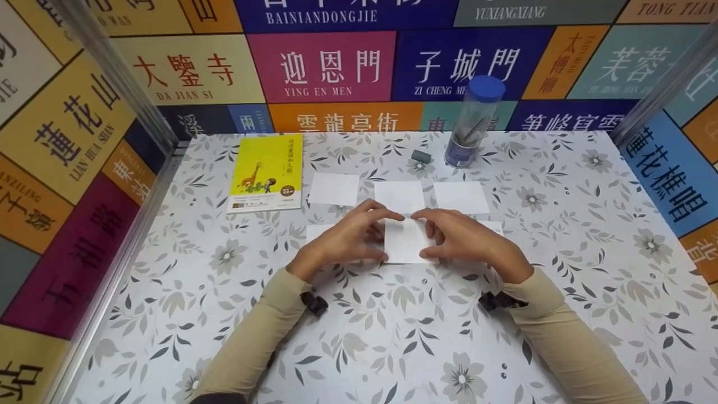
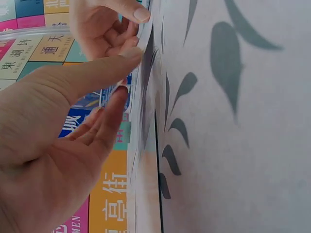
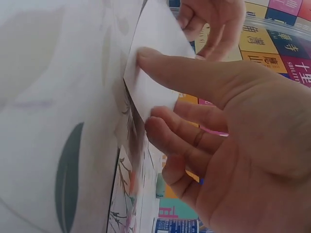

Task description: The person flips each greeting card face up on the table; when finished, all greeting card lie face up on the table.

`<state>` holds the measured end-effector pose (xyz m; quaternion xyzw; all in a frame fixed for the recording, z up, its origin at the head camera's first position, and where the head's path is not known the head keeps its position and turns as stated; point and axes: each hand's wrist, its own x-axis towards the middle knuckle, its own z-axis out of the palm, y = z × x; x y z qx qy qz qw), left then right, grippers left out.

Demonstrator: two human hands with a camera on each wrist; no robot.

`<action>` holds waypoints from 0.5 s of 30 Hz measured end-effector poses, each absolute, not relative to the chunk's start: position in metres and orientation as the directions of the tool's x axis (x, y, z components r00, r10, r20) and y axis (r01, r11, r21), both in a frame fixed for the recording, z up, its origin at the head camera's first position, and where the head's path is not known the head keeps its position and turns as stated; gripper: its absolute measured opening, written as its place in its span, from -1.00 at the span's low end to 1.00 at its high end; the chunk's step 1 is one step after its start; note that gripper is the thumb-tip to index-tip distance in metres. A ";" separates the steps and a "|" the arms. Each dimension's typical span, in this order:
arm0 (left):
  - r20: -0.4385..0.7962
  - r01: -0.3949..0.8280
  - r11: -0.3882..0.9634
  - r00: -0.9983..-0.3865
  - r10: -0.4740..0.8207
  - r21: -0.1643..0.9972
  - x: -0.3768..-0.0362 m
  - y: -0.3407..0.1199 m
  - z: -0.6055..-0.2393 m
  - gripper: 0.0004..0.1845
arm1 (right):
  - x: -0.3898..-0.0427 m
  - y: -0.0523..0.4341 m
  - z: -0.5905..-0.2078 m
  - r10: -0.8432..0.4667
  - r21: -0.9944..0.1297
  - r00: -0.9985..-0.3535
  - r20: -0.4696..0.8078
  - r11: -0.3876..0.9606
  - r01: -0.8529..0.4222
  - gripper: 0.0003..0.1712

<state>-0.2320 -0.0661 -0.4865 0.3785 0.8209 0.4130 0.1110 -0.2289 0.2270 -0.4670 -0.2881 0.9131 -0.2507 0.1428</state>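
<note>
Between my two hands is a white square card, low over the patterned tabletop. My left hand holds its left side, with the thumb at the near edge and a finger at the far edge. On the right side my right hand holds it the same way; in the right wrist view its thumb lies on the card's white face. Three white cards form a row beyond: a left one, a middle one and a right one. Other cards beside the held one are mostly hidden by my hands.
A yellow book lies at the back left. At the back right stands a clear jar with a blue lid, thin dark items inside. A small dark green cylinder lies left of it. Lettered panels wall the table's back and sides.
</note>
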 end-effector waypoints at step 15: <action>0.360 0.530 0.080 -0.671 0.648 0.844 -0.234 -0.058 -0.484 -0.04 | -0.237 0.237 -0.455 -0.532 -0.741 -0.839 0.116 0.516 -0.430 -0.61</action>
